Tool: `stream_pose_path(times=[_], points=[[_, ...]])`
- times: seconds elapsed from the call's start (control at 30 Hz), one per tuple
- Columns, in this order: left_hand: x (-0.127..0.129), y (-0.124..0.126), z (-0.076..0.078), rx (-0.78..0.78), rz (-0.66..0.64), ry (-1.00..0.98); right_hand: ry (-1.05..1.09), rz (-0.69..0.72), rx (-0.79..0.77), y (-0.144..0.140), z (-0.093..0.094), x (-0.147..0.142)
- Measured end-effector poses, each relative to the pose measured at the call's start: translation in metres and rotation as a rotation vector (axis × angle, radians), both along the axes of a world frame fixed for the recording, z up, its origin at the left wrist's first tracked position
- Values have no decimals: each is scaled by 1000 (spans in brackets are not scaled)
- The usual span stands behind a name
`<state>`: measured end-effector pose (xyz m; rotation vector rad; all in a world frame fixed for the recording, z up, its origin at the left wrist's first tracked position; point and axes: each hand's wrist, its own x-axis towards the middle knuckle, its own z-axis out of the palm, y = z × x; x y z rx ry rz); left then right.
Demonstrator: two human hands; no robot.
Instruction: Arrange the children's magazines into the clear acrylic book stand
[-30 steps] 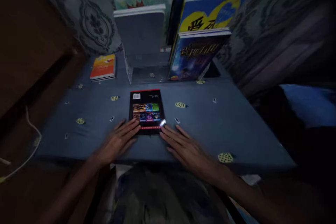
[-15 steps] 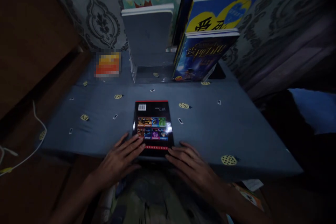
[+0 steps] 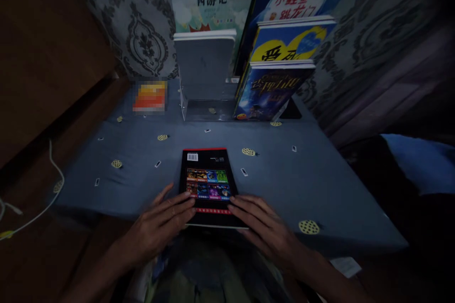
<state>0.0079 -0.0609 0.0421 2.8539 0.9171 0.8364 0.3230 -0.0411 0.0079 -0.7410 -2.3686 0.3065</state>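
A black book (image 3: 208, 203) with a red strip, a barcode and two rows of small coloured pictures lies cover up at the table's front edge. Its near edge shows the pale page block and overhangs the edge. My left hand (image 3: 163, 218) grips the near left corner, fingers on the cover and its thumb out of sight. On the near right corner, the fingers of my right hand (image 3: 263, 220) rest the same way, thumb hidden too.
Across the back of the table, with its grey patterned cloth (image 3: 320, 180), stands a clear book stand (image 3: 209, 116) holding a grey book (image 3: 206, 61) and several upright books, including a dark blue one (image 3: 273, 92). A blurred orange item (image 3: 150, 97) lies left. A white cable (image 3: 53, 170) hangs at the left.
The book has come nearer to me, its near edge now past the table edge with pages visible. My right fingers have moved further onto its cover. The view has tilted up slightly.
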Motion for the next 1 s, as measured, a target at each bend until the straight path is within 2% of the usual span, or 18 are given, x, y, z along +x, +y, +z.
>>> stream_pose_path(times=[0.13,0.2,0.27,0.33,0.43,0.5,0.67,0.8,0.9,1.0], points=[[10,24,23,-34,-37,-179,132,-4,-30,24,4,2],[14,41,27,-63,-34,-274,212,-5,-58,40,5,-1],[16,62,22,-133,7,-374,287,-5,-90,56,4,-5],[15,82,9,-245,81,-464,338,-27,-145,71,2,-11],[16,109,-12,-413,216,-567,385,-137,-255,91,-2,-21],[19,122,-20,-481,282,-637,415,-229,-320,103,-2,-30],[30,141,-14,-583,384,-883,479,-336,-415,124,13,-47],[32,152,-15,-731,358,-1025,513,-324,-499,131,24,-51],[27,154,-27,-733,405,-874,420,-332,-581,134,16,-47],[19,150,-39,-491,589,-452,206,-410,-597,135,3,-40]])
